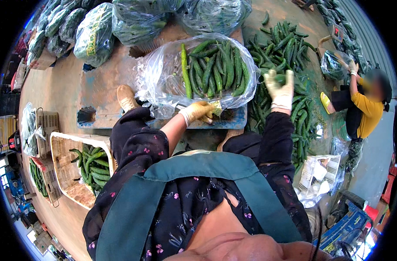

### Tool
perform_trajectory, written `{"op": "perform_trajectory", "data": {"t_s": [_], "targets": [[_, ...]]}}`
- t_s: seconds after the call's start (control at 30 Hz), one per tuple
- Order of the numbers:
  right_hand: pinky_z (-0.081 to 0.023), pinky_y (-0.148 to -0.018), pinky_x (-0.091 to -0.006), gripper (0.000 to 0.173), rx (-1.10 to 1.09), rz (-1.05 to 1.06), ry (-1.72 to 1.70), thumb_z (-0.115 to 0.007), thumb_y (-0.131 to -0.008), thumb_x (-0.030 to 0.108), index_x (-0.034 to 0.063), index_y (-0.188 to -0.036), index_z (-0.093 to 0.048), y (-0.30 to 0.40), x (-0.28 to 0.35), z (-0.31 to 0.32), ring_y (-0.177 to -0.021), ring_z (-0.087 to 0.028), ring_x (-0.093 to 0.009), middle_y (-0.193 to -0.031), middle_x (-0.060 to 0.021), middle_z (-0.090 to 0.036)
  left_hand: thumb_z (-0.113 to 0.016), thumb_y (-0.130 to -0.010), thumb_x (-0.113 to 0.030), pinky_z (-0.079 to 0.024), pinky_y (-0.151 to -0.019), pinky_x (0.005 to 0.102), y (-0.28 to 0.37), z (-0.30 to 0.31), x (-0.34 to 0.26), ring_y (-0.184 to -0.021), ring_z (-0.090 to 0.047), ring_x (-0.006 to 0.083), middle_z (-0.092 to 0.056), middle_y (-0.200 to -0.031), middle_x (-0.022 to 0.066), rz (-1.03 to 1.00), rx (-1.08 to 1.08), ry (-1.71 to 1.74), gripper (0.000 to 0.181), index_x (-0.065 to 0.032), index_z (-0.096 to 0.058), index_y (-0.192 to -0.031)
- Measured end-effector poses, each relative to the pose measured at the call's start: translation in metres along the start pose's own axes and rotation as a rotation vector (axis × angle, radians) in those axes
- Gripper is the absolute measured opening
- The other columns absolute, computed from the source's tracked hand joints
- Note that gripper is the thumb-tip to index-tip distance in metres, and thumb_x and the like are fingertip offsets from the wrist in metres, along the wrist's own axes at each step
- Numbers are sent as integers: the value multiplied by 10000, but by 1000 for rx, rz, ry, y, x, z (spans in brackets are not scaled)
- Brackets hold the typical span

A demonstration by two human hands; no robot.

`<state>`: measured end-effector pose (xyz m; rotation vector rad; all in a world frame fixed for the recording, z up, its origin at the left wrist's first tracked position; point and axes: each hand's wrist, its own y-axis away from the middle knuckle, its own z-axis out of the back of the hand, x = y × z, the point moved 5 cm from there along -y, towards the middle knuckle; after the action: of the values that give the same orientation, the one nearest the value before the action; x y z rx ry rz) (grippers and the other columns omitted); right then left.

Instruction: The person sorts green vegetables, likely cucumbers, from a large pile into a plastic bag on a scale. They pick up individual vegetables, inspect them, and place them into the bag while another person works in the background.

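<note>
Long green cucumbers [218,70] lie in rows inside an open clear plastic bag [159,75] on a worn blue pallet [102,84]. One at the left of the bag is paler. My left hand [198,112], in a pale yellow glove, is at the bag's near edge with its fingers bent; whether it grips the plastic I cannot tell. Right of the bag, my gloved right hand [279,86] is over a large heap of loose cucumbers [299,120], thumb and fingers spread around a cucumber. Its hold on that cucumber is not clear.
Filled plastic bags [138,24] stand along the pallet's far side. A crate [63,163] holding cucumbers is at lower left, a white crate [330,163] at lower right. On the right a seated person [368,107] handles a filled bag [333,67] near a scale [337,33].
</note>
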<state>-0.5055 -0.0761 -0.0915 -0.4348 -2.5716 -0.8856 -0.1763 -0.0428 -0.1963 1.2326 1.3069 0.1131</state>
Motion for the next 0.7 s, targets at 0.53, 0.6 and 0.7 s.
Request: {"op": "perform_trajectory", "data": {"t_s": [0.53,0.6,0.7], "targets": [[-501,-823,-219,443,490,65,794,-649,-916,163,-14,-1303,-525,84,-57,-104,-959,-652,-129,-1127,-80,-654,-600,-893,-280,-576,-630,449,-123,88,43,-767,-646,365,-594,-935,235,345,-347,781,452,62,-462,-1154],[-496,-842,-232,449,492,46,816,-635,-924,194,-10,-1308,-524,82,-60,-102,-976,-648,-137,-1131,-82,-652,-604,-896,-297,-561,-548,390,-127,84,35,-667,-640,306,-593,-806,175,321,-374,779,396,25,-505,-1103],[-491,-860,-244,448,497,17,817,-614,-936,214,-6,-1315,-521,77,-63,-99,-990,-644,-144,-1133,-84,-652,-605,-905,-342,-406,-369,263,-122,74,21,-447,-498,160,-527,-608,28,152,-467,832,260,-85,-570,-917]]}}
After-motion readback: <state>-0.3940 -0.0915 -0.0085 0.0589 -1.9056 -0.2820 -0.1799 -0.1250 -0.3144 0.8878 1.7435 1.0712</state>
